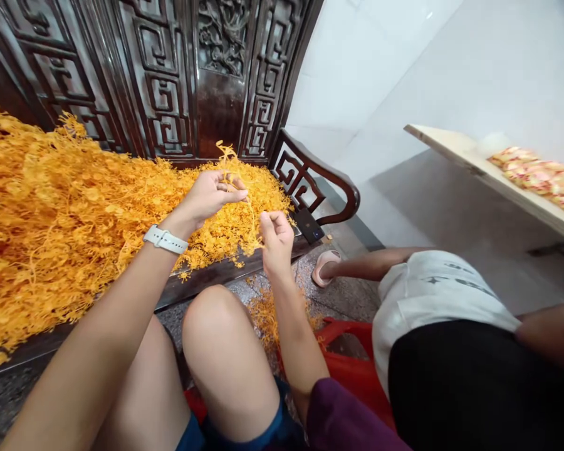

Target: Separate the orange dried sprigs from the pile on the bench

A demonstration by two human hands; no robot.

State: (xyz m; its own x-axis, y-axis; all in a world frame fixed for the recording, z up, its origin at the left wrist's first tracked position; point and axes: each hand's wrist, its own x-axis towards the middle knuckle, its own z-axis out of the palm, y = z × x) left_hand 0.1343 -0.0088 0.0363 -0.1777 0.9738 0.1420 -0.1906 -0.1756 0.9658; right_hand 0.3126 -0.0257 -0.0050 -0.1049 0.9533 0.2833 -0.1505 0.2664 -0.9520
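Bare knees and my purple sleeve are closest to me, my forearms reaching out past them.

"What does your left hand have?"

"Thumb and fingers hold a thin orange strand with frilly blooms; its top sticks up above my knuckles. A pale grey watch strap rings that wrist."

"And your right hand?"

"Curled narrow, just beside the strand's lower part. I cannot tell whether it pinches it."

"So where is the strand?"

"Between my hands, before a tangled orange flowery heap on a dark carved wooden bench. A flat black phone lies below the scrolled armrest."

"Off to your right?"

"Someone in white shorts, near a red plastic seat. Orange scraps litter the speckled floor. Farther off, a pale wooden board bears pink-and-cream pieces."
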